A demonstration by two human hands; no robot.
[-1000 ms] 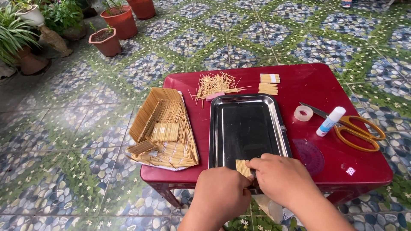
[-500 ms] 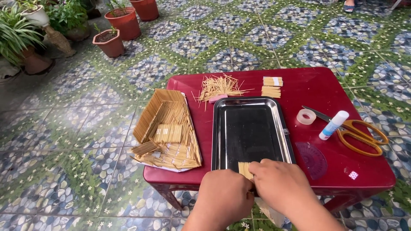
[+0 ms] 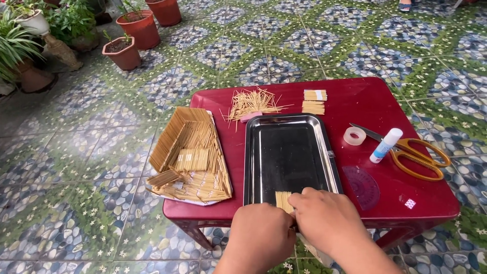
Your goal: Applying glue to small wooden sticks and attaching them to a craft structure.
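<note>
Patterned floor tiles, potted plants (image 3: pixel 134 30) at rear; low red plastic table (image 3: pixel 355 101) at centre. Item: small flat panel of joined toothpicks (image 3: pixel 283 201), at the near end of a steel tray (image 3: pixel 287 155). Left hand (image 3: pixel 261 238) and right hand (image 3: pixel 329 220) both pinched narrow on it, fingers curled. Judged step: pressing the sticks flush; what follows would need steady, even pressure. Alongside: toothpick roof model (image 3: pixel 190 155), loose toothpick pile (image 3: pixel 252 103), tape roll (image 3: pixel 354 135), glue stick (image 3: pixel 385 145), orange-handled scissors (image 3: pixel 418 155).

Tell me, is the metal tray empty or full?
Nearly empty: the metal tray shows a bare dark bottom, with only a small stick panel at its near edge.
</note>
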